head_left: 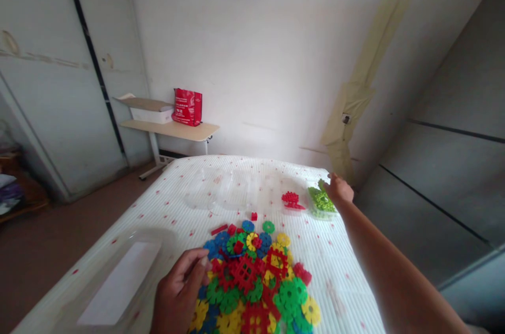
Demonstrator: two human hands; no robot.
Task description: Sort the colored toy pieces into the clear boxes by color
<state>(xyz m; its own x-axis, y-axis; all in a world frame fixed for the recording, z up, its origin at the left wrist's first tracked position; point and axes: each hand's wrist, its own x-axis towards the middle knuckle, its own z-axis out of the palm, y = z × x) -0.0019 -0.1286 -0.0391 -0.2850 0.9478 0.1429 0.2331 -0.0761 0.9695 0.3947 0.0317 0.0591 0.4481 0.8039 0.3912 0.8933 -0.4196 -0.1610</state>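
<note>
Pile (245, 273) lay just right of left hand (180, 285); right hand (340, 189) was at green pieces (324, 201). Could not tell either grip's state

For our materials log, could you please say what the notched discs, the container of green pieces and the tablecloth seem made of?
Notched discs: likely plastic, low-sheen, from their uniform shapes and solid colours.
Container of green pieces: probably clear plastic, being see-through.
Tablecloth: perhaps matt fabric, from its dull stripes; plastic sheeting is possible.
</note>
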